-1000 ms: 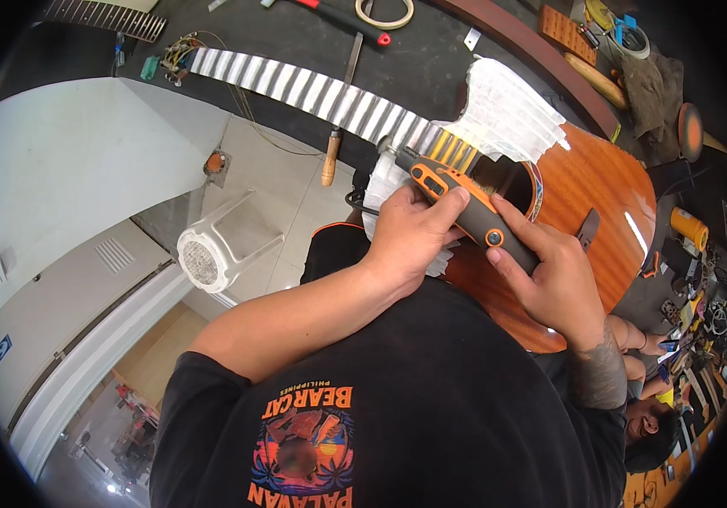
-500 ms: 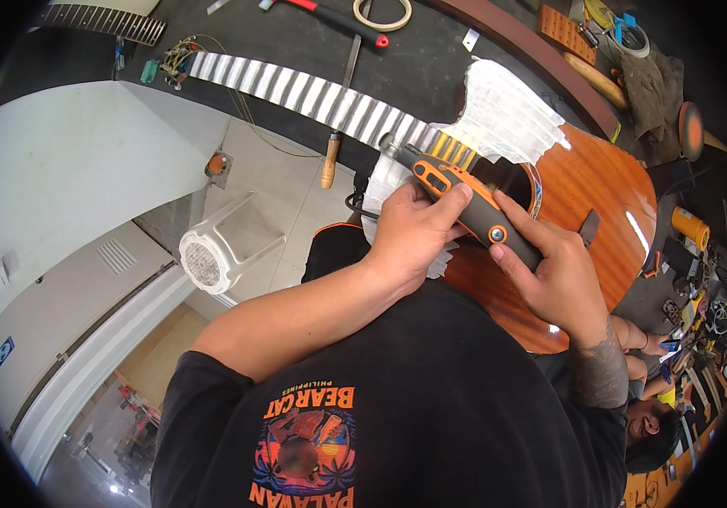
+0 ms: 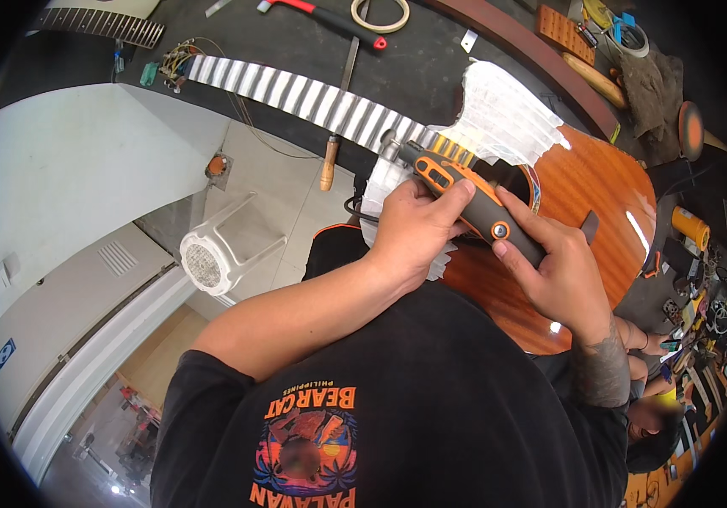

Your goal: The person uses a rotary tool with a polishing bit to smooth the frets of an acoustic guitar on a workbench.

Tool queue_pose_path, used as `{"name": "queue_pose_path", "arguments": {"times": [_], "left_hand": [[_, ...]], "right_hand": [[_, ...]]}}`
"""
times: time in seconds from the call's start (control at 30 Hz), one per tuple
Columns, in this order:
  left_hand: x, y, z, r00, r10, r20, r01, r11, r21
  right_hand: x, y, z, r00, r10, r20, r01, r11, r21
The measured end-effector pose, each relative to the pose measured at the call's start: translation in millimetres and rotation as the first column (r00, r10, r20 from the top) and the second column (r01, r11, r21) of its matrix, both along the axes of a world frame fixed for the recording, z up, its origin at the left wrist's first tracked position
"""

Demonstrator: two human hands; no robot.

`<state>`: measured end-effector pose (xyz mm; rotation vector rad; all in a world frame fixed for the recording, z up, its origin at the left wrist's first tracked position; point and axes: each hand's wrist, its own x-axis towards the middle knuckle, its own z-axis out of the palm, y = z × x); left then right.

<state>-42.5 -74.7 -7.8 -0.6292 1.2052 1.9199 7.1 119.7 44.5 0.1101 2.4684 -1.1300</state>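
Note:
An orange-and-black rotary tool [image 3: 456,188] is held in both hands over an acoustic guitar [image 3: 596,195]. My left hand [image 3: 418,229] grips the tool's front, thumb on top. My right hand [image 3: 554,267] wraps round its rear body. Its small wheel tip [image 3: 389,141] is at the fretboard [image 3: 312,102], which has white masking between dark frets, with yellow strips near the soundhole [image 3: 503,173]. White tape [image 3: 507,110] covers part of the guitar's top. Loose strings and tuners [image 3: 179,68] are at the headstock end.
The dark workbench [image 3: 253,34] holds a red-handled hammer [image 3: 329,19], tape roll [image 3: 380,13], fretboard [image 3: 109,25] and assorted tools. A wooden-handled file [image 3: 328,165] lies beneath the neck. A white stool [image 3: 207,258] stands on the floor. A co-worker [image 3: 651,423] is at right.
The tool and both hands have shifted very slightly to the right, with the tip still at the fretboard. Otherwise little differs.

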Motion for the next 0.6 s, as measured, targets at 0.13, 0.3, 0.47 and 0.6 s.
{"name": "queue_pose_path", "arguments": {"times": [0.13,0.3,0.47,0.6], "left_hand": [[-1.9,0.9,-0.8,1.0,-0.017,0.011,0.017,1.0,-0.003],[-4.6,3.0,-0.4,1.0,-0.022,0.001,0.022,1.0,0.001],[-6.2,6.5,1.0,1.0,-0.013,0.012,0.012,1.0,0.013],[-2.4,5.8,-2.0,1.0,-0.005,-0.002,0.005,1.0,0.015]], "right_hand": [[-1.5,1.8,1.0,1.0,-0.001,-0.003,0.001,1.0,-0.001],[-1.0,5.3,-4.8,0.999,-0.008,-0.042,0.007,1.0,-0.019],[-0.6,8.1,-8.1,0.999,-0.019,-0.048,0.018,0.999,-0.035],[-0.1,9.9,-10.1,0.996,0.008,-0.088,-0.01,1.0,-0.03]]}}
